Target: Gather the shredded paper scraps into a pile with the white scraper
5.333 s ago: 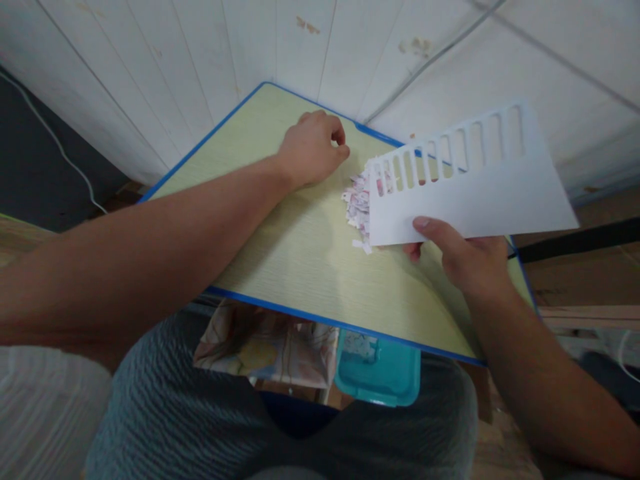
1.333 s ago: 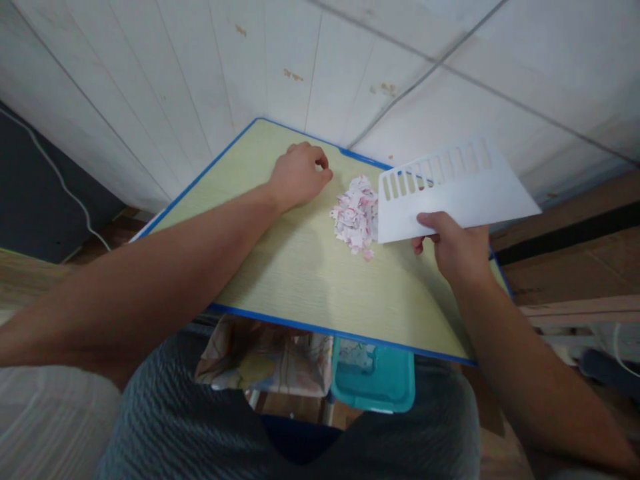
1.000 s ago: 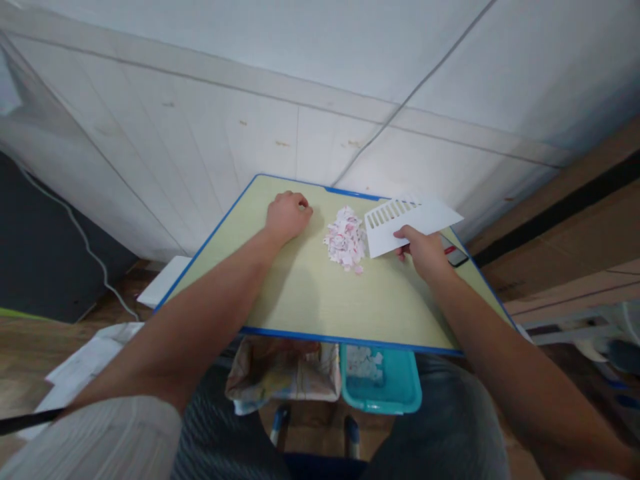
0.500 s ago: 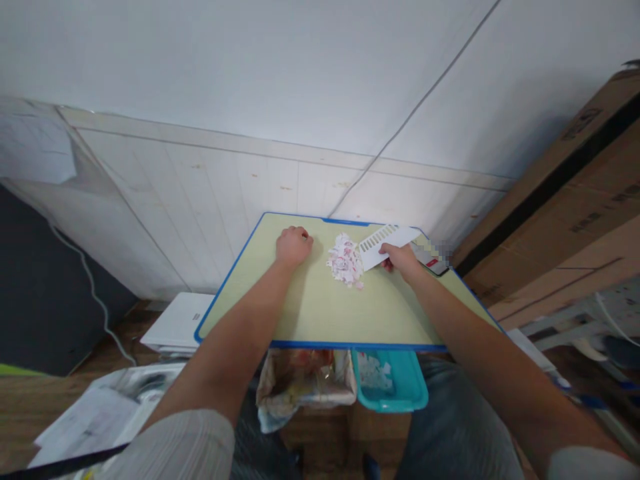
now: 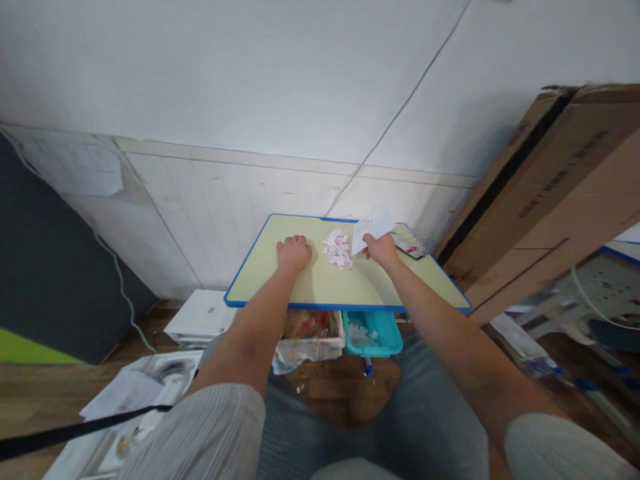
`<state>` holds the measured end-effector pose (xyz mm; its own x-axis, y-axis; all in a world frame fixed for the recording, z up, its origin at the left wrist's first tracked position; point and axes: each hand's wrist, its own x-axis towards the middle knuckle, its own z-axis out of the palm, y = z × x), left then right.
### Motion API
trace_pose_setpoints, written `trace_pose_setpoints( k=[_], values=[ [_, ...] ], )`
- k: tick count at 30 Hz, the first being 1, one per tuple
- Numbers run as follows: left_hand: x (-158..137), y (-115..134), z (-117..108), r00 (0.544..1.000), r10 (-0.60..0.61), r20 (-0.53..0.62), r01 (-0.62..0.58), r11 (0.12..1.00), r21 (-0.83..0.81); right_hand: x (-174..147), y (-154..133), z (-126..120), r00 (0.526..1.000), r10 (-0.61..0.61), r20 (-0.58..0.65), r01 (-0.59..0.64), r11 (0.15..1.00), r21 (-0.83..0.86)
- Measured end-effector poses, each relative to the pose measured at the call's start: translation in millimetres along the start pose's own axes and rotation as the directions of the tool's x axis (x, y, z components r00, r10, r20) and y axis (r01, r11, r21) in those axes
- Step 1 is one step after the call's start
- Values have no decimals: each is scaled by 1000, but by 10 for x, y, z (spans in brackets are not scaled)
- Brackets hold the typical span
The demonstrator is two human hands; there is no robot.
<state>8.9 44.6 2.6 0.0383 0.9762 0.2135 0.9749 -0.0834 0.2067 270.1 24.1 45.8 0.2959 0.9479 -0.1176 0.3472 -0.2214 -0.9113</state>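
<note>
A small pile of pink and white paper scraps (image 5: 337,247) lies on a pale green desk with a blue rim (image 5: 345,307). My left hand (image 5: 294,253) rests on the desk as a closed fist, just left of the pile. My right hand (image 5: 381,249) grips a white slotted plastic card (image 5: 373,225) by its lower edge. The card stands tilted at the right side of the pile.
A teal tray (image 5: 373,335) holding scraps and a patterned bag (image 5: 307,335) hang under the desk's near edge. A phone (image 5: 411,244) lies at the desk's far right. Large cardboard boxes (image 5: 545,193) lean at the right. Papers (image 5: 200,317) lie on the floor at left.
The view has pulled far back and up, so the desk looks much smaller. Both hands stay at the pile; the card now stands more upright beside it.
</note>
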Motion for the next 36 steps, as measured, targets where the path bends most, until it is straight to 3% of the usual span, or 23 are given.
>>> trace_pose_setpoints(
  k=[6, 15, 25, 36],
  values=[
    [-304, -16, -68, 1000, -6, 15, 5, 1000, 29, -396, 440, 57, 1000, 13, 7, -14, 976, 218],
    [-273, -50, -74, 1000, -11, 20, 10, 999, 45, -334, 769, 86, 998, -55, 22, 46, 950, 310],
    [-301, 18, -112, 999, -32, 14, 32, 999, 27, -477, 723, -5, 971, -231, -58, 238, 919, 315],
    [-298, 39, -120, 999, -41, 18, 41, 999, 15, -785, 721, 39, 956, -290, 33, 278, 939, 203]
  ],
)
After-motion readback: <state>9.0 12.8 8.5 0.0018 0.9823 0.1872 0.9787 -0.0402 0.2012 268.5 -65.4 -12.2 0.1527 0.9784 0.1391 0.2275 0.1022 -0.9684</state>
